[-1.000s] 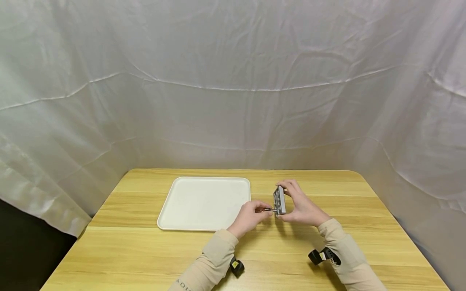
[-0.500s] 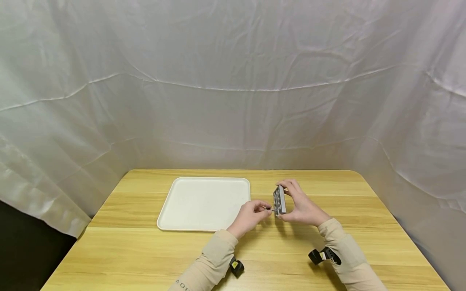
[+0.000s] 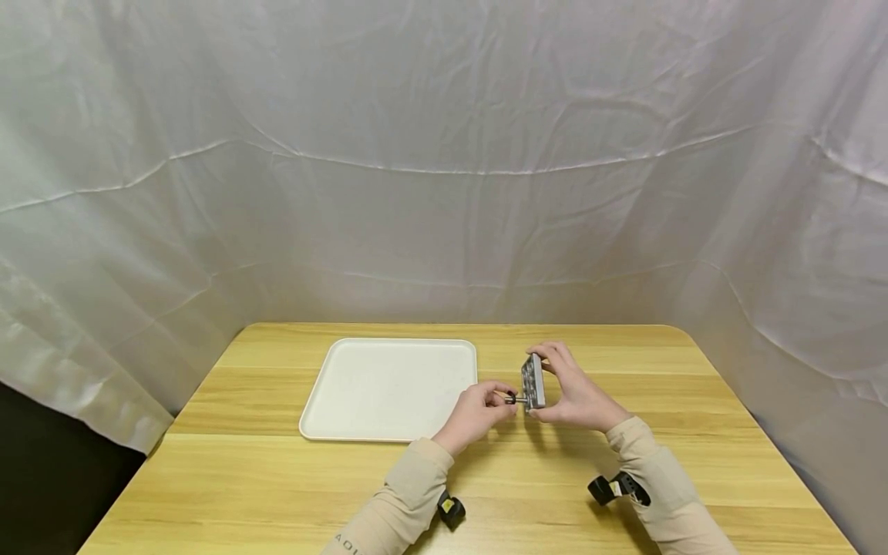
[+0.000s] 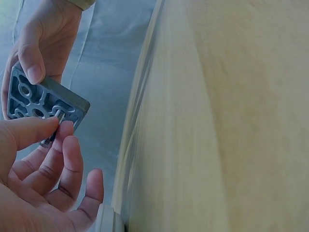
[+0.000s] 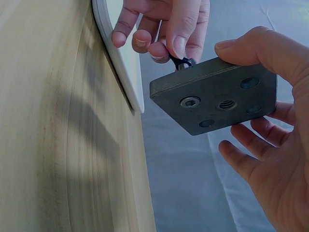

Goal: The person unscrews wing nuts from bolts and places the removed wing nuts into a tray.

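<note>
Head cam: gripping a grey rectangular metal plate (image 3: 533,381) by its edges in the right hand (image 3: 577,395) above the yellowish wooden table (image 3: 243,489), probably keeping both faces reachable; can make out roughly “AOU” on a beige fabric sleeve (image 3: 409,487). Left wrist: pinching at a silver threaded metal bolt (image 4: 60,114) through it with the left hand (image 4: 46,181). Right wrist: can't spot any lettering.

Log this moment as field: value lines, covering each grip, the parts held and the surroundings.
Left grip: pinches at small dark piece; exact type unclear
Right grip: holds metal block by its edges, off the table
Bolt: socket head in block's flat face, threaded shaft out of recessed face
White tray: flat on wooden table, left of block
Backdrop: pale curtain
</note>
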A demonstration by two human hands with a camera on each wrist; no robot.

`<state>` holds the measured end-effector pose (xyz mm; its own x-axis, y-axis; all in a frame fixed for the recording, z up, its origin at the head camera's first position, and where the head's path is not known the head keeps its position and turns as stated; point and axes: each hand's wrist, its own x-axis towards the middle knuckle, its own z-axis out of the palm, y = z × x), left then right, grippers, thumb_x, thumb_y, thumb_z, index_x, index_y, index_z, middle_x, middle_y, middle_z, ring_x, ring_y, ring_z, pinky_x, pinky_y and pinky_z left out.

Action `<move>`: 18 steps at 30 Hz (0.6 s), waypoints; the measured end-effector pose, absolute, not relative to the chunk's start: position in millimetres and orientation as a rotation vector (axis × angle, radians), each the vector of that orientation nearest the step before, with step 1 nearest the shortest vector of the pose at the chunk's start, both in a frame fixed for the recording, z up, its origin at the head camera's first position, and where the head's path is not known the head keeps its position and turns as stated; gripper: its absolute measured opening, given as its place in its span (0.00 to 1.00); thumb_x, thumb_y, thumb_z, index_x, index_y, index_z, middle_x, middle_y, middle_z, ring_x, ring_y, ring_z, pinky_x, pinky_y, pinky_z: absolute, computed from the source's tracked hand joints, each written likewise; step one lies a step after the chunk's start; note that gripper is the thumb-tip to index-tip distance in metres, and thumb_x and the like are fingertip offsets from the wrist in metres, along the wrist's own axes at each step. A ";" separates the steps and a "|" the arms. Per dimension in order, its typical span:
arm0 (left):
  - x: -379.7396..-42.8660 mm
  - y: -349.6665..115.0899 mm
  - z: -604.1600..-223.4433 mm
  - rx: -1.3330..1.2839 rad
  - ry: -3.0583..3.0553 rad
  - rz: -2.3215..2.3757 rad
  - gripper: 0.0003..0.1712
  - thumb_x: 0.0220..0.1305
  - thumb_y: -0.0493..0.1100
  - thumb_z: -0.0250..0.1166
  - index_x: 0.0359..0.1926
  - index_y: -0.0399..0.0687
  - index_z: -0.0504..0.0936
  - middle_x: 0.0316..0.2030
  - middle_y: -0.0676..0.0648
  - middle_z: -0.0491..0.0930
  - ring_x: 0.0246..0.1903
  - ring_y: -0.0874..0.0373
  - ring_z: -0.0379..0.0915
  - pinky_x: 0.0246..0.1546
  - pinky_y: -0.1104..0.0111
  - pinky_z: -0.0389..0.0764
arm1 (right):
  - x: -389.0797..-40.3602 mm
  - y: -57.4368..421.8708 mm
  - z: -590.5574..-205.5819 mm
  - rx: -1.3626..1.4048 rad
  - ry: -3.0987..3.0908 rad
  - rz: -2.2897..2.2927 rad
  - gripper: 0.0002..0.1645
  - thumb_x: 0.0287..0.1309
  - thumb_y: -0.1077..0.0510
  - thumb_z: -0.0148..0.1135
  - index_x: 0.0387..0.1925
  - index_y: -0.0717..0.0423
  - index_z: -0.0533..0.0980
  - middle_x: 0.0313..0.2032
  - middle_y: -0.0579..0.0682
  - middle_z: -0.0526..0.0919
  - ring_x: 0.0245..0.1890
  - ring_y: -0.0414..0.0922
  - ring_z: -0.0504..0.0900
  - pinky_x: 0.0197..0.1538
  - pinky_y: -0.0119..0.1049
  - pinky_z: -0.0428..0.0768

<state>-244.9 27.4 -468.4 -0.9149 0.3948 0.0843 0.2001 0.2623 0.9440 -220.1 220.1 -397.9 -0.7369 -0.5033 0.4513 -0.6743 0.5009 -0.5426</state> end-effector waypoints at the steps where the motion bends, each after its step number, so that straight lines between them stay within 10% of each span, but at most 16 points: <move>1: -244.8 27.6 -468.5 0.559 2.352 1.728 0.18 0.59 0.39 0.67 0.51 0.42 0.82 0.30 0.44 0.86 0.28 0.52 0.78 0.25 0.74 0.72 | -220.1 220.2 -398.1 1.003 -2.514 1.061 0.52 0.28 0.75 0.77 0.60 0.71 0.62 0.54 0.69 0.64 0.54 0.60 0.72 0.60 0.54 0.74; 18: -245.3 27.6 -469.7 0.593 2.388 1.712 0.21 0.54 0.33 0.70 0.51 0.43 0.82 0.30 0.49 0.80 0.26 0.65 0.72 0.29 0.75 0.75 | -220.0 219.9 -398.0 0.989 -2.544 1.083 0.53 0.28 0.74 0.77 0.61 0.71 0.61 0.55 0.69 0.63 0.55 0.61 0.72 0.61 0.54 0.73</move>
<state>-245.3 27.6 -469.7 -0.9119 0.3954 0.1104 0.2314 0.2730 0.9338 -220.0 219.9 -398.0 -0.7547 -0.5022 0.4221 -0.6524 0.5065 -0.5637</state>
